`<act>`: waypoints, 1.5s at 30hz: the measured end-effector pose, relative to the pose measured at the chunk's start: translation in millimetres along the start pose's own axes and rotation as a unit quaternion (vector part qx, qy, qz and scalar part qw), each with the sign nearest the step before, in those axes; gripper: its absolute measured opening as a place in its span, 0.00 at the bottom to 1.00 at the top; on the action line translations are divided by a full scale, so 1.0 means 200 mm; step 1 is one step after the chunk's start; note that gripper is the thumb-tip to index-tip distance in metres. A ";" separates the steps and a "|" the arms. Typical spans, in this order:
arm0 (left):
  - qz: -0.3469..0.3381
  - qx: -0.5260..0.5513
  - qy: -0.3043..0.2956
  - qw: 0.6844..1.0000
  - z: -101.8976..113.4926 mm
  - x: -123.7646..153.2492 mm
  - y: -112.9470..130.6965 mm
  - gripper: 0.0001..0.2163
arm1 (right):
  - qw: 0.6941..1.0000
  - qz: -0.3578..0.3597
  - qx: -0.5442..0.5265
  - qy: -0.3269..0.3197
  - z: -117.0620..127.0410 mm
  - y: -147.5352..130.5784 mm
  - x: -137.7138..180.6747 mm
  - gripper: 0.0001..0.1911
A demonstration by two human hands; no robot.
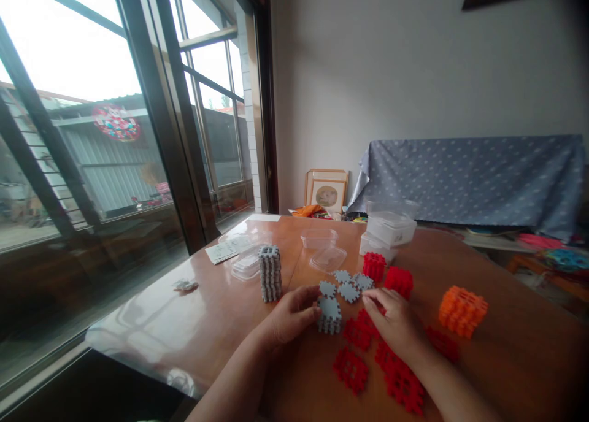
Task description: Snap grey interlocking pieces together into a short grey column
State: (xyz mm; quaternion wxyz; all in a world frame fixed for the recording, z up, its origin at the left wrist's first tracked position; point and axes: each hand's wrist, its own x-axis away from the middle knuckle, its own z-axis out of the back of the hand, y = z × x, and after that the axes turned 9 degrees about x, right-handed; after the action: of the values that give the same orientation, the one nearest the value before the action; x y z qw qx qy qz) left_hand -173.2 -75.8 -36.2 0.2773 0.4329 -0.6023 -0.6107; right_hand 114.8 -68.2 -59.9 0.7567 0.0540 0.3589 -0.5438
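Grey block [329, 316]: small half-built cube of notched grey tiles, sitting mid-tabletop toward the near edge, between both hands.
Left hand [292, 314]: fingers curled around the block's left side, thumb on top, so it's got hold of it.
Right hand [394, 324]: loosely open, palm down, fingertips at the loose grey tiles [350, 284] just behind the block; resting over flat red tiles [368, 354].
Grey tower [270, 273]: upright, left of the hands.
Red cubes [386, 273]: behind the right hand.
Orange cube [462, 311]: toward the right edge.
Clear tubs [389, 229]: stacked near the far edge.

Grey stacks [270, 273]: two. Red cubes [374, 266]: two. Orange cube [462, 311]: one.
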 end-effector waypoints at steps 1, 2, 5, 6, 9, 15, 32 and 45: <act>-0.005 0.001 0.002 1.000 0.00 0.00 0.00 0.24 | 1.000 -0.013 0.013 -0.005 -0.01 0.02 0.00 0.12; -0.010 -0.006 0.007 1.000 0.00 -0.01 0.00 0.22 | 0.999 -0.024 0.026 -0.016 -0.02 0.04 0.00 0.12; -0.031 -0.064 0.056 0.996 0.01 -0.02 -0.01 0.16 | 0.995 -0.040 0.062 -0.061 -0.03 0.05 0.00 0.14; -0.042 -0.089 0.081 0.992 0.01 -0.02 -0.02 0.15 | 0.993 -0.043 0.072 -0.077 -0.03 0.04 -0.01 0.14; -0.065 -0.149 0.123 0.979 0.03 -0.02 -0.03 0.14 | 0.985 -0.057 0.102 -0.124 -0.02 0.00 -0.04 0.13; -0.078 -0.138 0.055 0.986 0.01 -0.01 -0.01 0.15 | 0.967 -0.080 0.145 -0.192 0.00 -0.10 -0.16 0.16; -0.089 -0.279 0.088 0.952 0.04 -0.01 0.00 0.13 | 0.952 -0.087 0.200 -0.216 -0.17 -0.13 -0.25 0.12; -0.086 -0.285 0.088 0.951 0.05 -0.01 -0.02 0.11 | 0.983 -0.090 -0.023 -0.158 -0.08 -0.11 -0.26 0.19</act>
State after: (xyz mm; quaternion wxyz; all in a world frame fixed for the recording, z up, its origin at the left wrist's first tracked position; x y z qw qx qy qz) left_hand -179.5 -69.2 -40.8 0.3874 0.4385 -0.3369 -0.7377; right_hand 81.0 -27.7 -33.2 0.7531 -0.0824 0.2503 -0.6029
